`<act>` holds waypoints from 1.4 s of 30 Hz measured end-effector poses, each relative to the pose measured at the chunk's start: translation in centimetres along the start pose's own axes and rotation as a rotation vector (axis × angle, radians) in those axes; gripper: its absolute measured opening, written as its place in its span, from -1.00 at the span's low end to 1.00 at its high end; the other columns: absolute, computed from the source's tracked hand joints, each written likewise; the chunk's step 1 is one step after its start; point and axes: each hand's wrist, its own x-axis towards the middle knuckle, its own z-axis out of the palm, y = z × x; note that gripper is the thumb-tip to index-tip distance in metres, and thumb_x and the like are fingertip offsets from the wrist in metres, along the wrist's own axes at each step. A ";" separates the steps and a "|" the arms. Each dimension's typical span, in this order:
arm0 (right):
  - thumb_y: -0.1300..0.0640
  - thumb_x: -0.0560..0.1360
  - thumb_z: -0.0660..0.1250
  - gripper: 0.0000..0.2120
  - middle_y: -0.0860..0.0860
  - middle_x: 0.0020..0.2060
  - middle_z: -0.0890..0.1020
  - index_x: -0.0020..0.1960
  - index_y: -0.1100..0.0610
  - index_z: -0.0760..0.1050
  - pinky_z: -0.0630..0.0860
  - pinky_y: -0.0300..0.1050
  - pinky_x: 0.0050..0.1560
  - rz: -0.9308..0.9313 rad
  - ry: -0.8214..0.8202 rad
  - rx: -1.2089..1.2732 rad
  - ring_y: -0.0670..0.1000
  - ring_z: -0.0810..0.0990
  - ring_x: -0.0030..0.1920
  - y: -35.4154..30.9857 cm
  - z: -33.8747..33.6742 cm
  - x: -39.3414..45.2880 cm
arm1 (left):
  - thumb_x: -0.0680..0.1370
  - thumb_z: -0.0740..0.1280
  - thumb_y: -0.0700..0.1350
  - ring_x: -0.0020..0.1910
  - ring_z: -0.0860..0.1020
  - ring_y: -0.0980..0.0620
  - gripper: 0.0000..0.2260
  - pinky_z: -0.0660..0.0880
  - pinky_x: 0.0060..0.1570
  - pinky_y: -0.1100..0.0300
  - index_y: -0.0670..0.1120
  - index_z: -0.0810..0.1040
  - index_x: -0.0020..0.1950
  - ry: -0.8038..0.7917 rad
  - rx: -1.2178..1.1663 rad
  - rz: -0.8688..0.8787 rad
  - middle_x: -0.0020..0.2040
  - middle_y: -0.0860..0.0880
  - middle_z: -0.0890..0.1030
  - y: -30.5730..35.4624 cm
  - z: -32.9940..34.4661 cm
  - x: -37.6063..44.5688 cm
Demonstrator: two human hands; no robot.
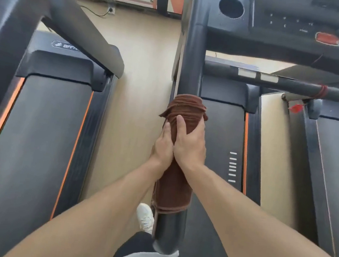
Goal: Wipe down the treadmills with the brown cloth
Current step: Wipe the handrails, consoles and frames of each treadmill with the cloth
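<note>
The brown cloth (174, 191) is wrapped around the black side handrail (190, 66) of the middle treadmill, covering it from below the console down towards its near end. My left hand (163, 147) grips the cloth from the left side of the rail. My right hand (190, 144) grips it from the right, thumb lying over the top. Both hands sit side by side on the upper half of the cloth. The rail's bare end (168, 236) shows below the cloth.
A second treadmill (40, 133) with orange trim stands to the left, a third (335, 171) to the right. A strip of wooden floor (140, 81) runs between them. The console (296, 22) with a red button is at top right. My white shoe (145, 218) is on the floor.
</note>
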 end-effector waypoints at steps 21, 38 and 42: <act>-0.33 0.67 -0.13 -0.30 0.16 0.34 0.56 0.47 0.11 0.44 0.31 -0.08 0.08 0.043 0.024 -0.188 0.16 0.53 0.33 -9.4 0.2 16.7 | 0.75 -0.01 0.06 0.50 0.38 -0.10 -0.56 0.24 0.50 0.10 0.08 0.17 0.66 0.054 0.215 0.403 0.54 -0.04 0.42 13.2 3.4 13.9; -0.43 0.57 0.08 -0.26 -0.03 0.48 0.44 0.64 -0.11 0.12 0.30 0.02 0.50 0.022 -0.385 0.305 0.07 0.45 0.41 7.7 -2.7 -2.2 | 0.76 0.03 0.02 0.55 0.28 0.06 -0.57 0.11 0.24 0.46 -0.02 0.23 0.63 0.161 0.245 0.360 0.57 0.02 0.35 -3.2 1.5 -6.3; -0.55 0.49 0.04 -0.23 -0.08 0.48 0.43 0.60 -0.25 0.15 0.33 0.12 0.49 0.099 -0.417 0.367 0.07 0.47 0.40 11.8 -2.7 -7.9 | 0.75 0.06 0.04 0.56 0.24 0.14 -0.55 0.05 0.21 0.56 0.00 0.18 0.65 0.184 0.238 0.341 0.60 0.07 0.30 -7.4 0.9 -11.2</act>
